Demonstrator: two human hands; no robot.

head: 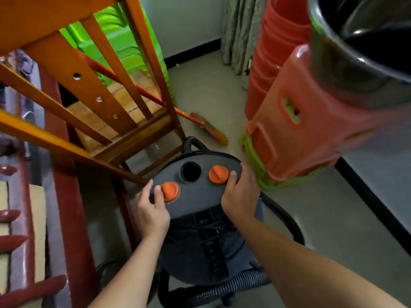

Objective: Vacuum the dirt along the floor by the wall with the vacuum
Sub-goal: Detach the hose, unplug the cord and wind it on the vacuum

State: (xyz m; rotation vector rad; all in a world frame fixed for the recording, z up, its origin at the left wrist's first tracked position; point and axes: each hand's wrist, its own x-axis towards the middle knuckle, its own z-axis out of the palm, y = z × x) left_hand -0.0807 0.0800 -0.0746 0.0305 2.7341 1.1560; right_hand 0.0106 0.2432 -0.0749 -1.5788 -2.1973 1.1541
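Observation:
A dark grey canister vacuum (195, 218) stands on the floor in front of me, with two orange knobs and a round black port on its top. My left hand (151, 210) grips the top's left edge, thumb beside the left orange knob (170, 191). My right hand (241, 194) grips the right edge, thumb touching the right orange knob (218, 174). Its ribbed hose (240, 285) curls along the floor below the body. A black tube (287, 218) arcs behind my right forearm.
An overturned orange wooden chair (93, 90) leans at the left, over green plastic stools (124, 41). Stacked red stools (295, 130) and a black bucket (355, 52) crowd the right. A red broom (209, 128) lies ahead. The black skirting of the wall (369, 196) runs along the right.

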